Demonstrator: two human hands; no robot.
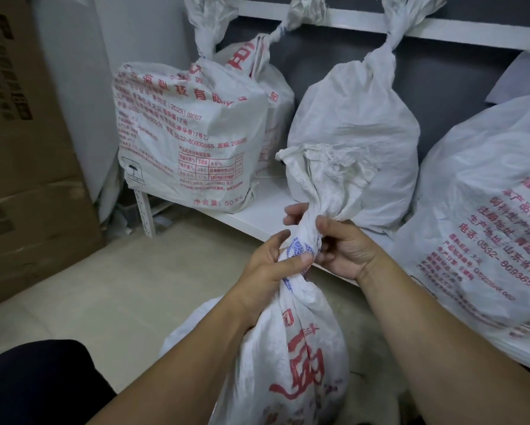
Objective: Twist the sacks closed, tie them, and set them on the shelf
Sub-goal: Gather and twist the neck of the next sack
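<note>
The left hand [272, 259] and right hand [346, 250] both clamp the twisted neck [308, 237] of a woven sack [303, 348] standing on the floor [119, 286] in front of the white shelf [257, 210]. If either grip slackens, the stiff twist could unwind. Tied sacks [190, 133] sit on the shelf, with cardboard boxes [21, 148] left of it.
</note>
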